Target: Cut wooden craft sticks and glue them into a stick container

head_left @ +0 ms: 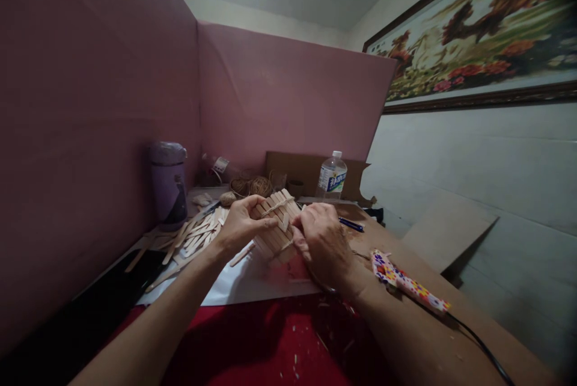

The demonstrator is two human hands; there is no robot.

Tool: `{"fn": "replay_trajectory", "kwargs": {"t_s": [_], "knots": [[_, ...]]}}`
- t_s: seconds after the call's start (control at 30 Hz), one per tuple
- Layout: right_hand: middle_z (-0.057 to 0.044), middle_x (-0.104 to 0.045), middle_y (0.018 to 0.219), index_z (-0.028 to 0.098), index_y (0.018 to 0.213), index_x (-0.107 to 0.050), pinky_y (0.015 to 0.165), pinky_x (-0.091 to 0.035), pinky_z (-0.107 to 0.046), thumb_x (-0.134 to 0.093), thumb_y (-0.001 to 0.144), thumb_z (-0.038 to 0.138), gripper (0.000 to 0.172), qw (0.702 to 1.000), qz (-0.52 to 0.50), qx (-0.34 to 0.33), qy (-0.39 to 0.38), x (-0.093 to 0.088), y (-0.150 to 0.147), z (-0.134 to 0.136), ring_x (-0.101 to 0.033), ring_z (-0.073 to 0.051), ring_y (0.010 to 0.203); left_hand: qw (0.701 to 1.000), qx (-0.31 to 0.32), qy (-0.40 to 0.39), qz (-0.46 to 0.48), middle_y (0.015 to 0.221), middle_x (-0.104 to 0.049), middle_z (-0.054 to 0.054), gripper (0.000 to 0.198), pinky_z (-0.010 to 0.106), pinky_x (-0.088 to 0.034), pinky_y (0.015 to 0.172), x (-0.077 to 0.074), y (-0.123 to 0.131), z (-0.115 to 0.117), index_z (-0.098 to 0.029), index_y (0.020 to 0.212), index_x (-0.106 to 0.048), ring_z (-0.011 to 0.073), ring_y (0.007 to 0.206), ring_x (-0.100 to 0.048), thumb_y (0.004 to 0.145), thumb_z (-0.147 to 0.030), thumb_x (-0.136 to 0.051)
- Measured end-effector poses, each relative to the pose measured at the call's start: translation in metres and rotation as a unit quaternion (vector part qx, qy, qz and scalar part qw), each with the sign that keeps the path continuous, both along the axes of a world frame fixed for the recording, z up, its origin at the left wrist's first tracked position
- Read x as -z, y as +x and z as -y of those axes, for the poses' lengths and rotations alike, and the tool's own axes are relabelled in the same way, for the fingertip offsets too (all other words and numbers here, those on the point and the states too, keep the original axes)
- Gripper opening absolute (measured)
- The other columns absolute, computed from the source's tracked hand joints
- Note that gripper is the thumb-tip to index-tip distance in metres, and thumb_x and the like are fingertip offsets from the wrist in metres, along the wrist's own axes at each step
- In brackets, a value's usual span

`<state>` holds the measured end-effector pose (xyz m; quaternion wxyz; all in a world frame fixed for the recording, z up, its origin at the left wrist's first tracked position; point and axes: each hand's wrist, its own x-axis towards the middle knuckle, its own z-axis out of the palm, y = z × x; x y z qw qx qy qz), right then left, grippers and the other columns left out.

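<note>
While your left hand [243, 220] grips the stick panel [270, 243] by its left side, thumb across the face, your right hand [325, 243] curls against its right edge; I cannot tell whether those fingers pinch it. In the head view the panel sits tilted between your hands, above the white sheet [224, 297]. Loose sticks [205, 231] lie heaped to your left, near the purple cup [168, 184]. On your right rests a flower-patterned tool [412, 285] with a black cord.
</note>
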<state>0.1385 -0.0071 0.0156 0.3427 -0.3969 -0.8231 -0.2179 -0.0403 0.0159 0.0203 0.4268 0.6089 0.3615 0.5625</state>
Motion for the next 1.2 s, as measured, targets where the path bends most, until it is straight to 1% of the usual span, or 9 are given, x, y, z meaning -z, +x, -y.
{"fn": "replay_trajectory", "kwargs": {"t_s": [0.1, 0.2, 0.3, 0.4, 0.6, 0.8, 0.97, 1.1, 1.2], "knots": [[-0.009, -0.059, 0.082, 0.016, 0.080, -0.055, 0.074, -0.037, -0.035, -0.047, 0.085, 0.015, 0.009, 0.998, -0.063, -0.008, -0.031, 0.006, 0.004, -0.005, -0.048, -0.023, 0.080, 1.000, -0.002, -0.001, -0.001, 0.068, -0.062, -0.002, 0.033, 0.023, -0.041, 0.060, 0.000, 0.000, 0.000, -0.013, 0.076, -0.061, 0.0114, 0.064, -0.054, 0.051, -0.023, -0.079], [-0.007, -0.060, 0.083, 0.017, 0.080, -0.055, 0.076, -0.037, -0.034, -0.049, 0.085, 0.016, 0.009, 0.992, -0.098, -0.044, -0.061, 0.006, 0.010, -0.007, -0.050, -0.021, 0.081, 1.000, -0.001, -0.006, -0.004, 0.068, -0.062, -0.001, 0.032, 0.023, -0.041, 0.060, 0.000, 0.000, 0.001, -0.013, 0.076, -0.061, 0.0113, 0.064, -0.054, 0.051, -0.023, -0.079], [-0.005, -0.062, 0.081, 0.018, 0.078, -0.058, 0.080, -0.036, -0.035, -0.055, 0.085, 0.018, 0.007, 0.992, -0.088, -0.071, -0.064, 0.001, 0.011, -0.004, -0.051, -0.021, 0.084, 1.000, 0.005, -0.007, 0.001, 0.068, -0.061, -0.001, 0.032, 0.023, -0.041, 0.059, 0.000, 0.000, 0.001, -0.014, 0.075, -0.060, 0.0112, 0.063, -0.053, 0.051, -0.023, -0.079], [-0.004, -0.062, 0.078, 0.019, 0.076, -0.060, 0.082, -0.034, -0.037, -0.059, 0.083, 0.020, 0.008, 0.994, -0.068, -0.067, -0.054, -0.003, 0.008, 0.000, -0.051, -0.022, 0.084, 1.000, 0.003, -0.001, -0.005, 0.069, -0.061, -0.001, 0.033, 0.023, -0.041, 0.059, 0.000, 0.000, 0.001, -0.014, 0.076, -0.060, 0.0117, 0.064, -0.054, 0.051, -0.024, -0.079], [-0.005, -0.059, 0.080, 0.018, 0.077, -0.056, 0.074, -0.038, -0.033, -0.054, 0.083, 0.016, 0.008, 0.991, -0.087, -0.072, -0.073, 0.003, 0.007, -0.006, -0.050, -0.020, 0.081, 1.000, 0.007, 0.011, -0.018, 0.069, -0.061, -0.001, 0.034, 0.022, -0.040, 0.058, 0.002, 0.000, 0.001, -0.014, 0.079, -0.060, 0.0119, 0.064, -0.053, 0.052, -0.026, -0.078], [-0.005, -0.059, 0.082, 0.018, 0.078, -0.056, 0.073, -0.041, -0.031, -0.053, 0.084, 0.014, 0.007, 0.984, -0.114, -0.098, -0.101, 0.004, 0.011, -0.007, -0.051, -0.020, 0.083, 1.000, 0.002, 0.009, -0.011, 0.068, -0.060, -0.002, 0.032, 0.023, -0.041, 0.060, 0.002, 0.000, 0.000, -0.014, 0.076, -0.059, 0.0114, 0.064, -0.053, 0.052, -0.024, -0.078], [-0.004, -0.060, 0.079, 0.019, 0.073, -0.057, 0.071, -0.040, -0.030, -0.058, 0.084, 0.018, 0.010, 0.984, -0.114, -0.090, -0.106, 0.001, 0.010, -0.006, -0.052, -0.019, 0.081, 1.000, 0.009, 0.012, -0.020, 0.070, -0.061, -0.001, 0.034, 0.023, -0.041, 0.060, 0.001, 0.000, 0.001, -0.015, 0.079, -0.060, 0.0124, 0.065, -0.054, 0.053, -0.027, -0.078], [-0.004, -0.060, 0.080, 0.018, 0.076, -0.057, 0.070, -0.040, -0.030, -0.055, 0.084, 0.016, 0.009, 0.984, -0.119, -0.082, -0.102, 0.002, 0.011, -0.009, -0.053, -0.019, 0.080, 1.000, 0.013, 0.018, -0.016, 0.068, -0.060, -0.003, 0.033, 0.022, -0.041, 0.060, 0.002, 0.000, 0.000, -0.015, 0.078, -0.060, 0.0115, 0.064, -0.053, 0.054, -0.027, -0.078], [-0.003, -0.060, 0.080, 0.018, 0.079, -0.058, 0.071, -0.040, -0.030, -0.054, 0.084, 0.014, 0.008, 0.981, -0.127, -0.085, -0.116, 0.002, 0.013, -0.010, -0.054, -0.018, 0.080, 1.000, 0.007, 0.015, -0.012, 0.067, -0.059, -0.003, 0.032, 0.021, -0.040, 0.059, 0.003, 0.000, -0.001, -0.014, 0.076, -0.059, 0.0105, 0.063, -0.052, 0.053, -0.025, -0.079]]}}
